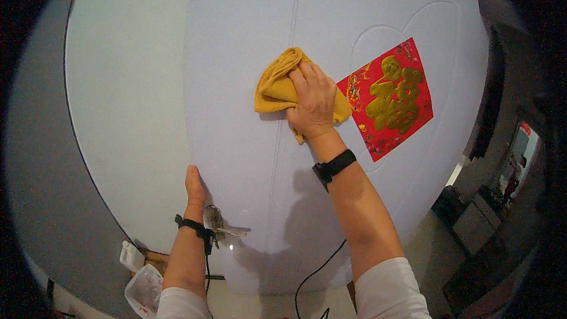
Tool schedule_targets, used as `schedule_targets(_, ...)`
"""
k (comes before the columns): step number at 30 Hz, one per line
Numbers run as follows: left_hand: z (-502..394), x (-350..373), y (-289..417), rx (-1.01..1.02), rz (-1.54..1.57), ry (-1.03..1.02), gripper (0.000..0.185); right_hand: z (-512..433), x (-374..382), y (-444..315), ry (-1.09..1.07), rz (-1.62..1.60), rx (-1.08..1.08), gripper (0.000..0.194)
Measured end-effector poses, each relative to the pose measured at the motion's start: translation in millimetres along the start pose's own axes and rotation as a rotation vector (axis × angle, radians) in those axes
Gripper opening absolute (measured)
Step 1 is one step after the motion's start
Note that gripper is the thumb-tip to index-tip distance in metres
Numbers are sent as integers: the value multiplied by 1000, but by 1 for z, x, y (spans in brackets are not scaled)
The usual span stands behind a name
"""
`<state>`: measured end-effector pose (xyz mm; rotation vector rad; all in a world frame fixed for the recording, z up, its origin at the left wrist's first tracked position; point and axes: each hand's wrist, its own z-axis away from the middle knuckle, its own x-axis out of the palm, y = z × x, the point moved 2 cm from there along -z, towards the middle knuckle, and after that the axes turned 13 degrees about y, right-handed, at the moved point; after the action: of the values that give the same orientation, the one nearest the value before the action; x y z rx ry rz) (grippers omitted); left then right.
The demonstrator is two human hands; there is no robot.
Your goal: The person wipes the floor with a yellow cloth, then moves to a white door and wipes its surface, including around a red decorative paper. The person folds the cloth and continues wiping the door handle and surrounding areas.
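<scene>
My right hand (312, 97) presses a folded yellow cloth (277, 91) against a white door panel (230, 110) with moulded grooves. Just right of the cloth, a red paper decoration (396, 97) with a raised gold character is fixed to the panel, one corner close to the cloth's edge. My left hand (195, 186) rests edge-on at the panel's left side, its fingers pointing up and holding no visible object. Beside the left wrist is a metal door handle (232, 231) with its lock plate. Black straps circle both wrists.
A white plastic container (131, 255) and a lined waste bin (146, 291) stand at lower left. A black cable (305, 279) hangs in a loop near the door's bottom. Dark furniture (476, 219) stands at right, and a grey wall (40, 133) at left.
</scene>
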<state>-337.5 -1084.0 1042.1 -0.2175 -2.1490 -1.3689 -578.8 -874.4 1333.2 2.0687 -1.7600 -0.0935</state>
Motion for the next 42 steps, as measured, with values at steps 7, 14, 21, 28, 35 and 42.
schedule_targets(7, 9, 9, 10, 220, -77, -11, 41, 0, 2, -1, -5, 3, -13, 59)
schedule_targets(14, 21, 13, 26, 393, -272, 54, 36, -8, 1, -3, -39, -3, 28, 54)
schedule_targets(21, 23, 16, 23, 233, -180, 127, 33, -59, 22, 32, 82, 69, 87, 50)
schedule_targets(28, 28, 12, 39, 510, -473, 93, 33, -165, 9, 130, 248, 147, 332, 34)
schedule_targets(35, 47, 16, 62, 384, -533, 64, 35, -210, 30, 148, 399, 530, 657, 33)
schedule_targets(42, 49, 18, 70, 400, -473, 34, 37, -249, 84, 71, 115, 489, 400, 36)
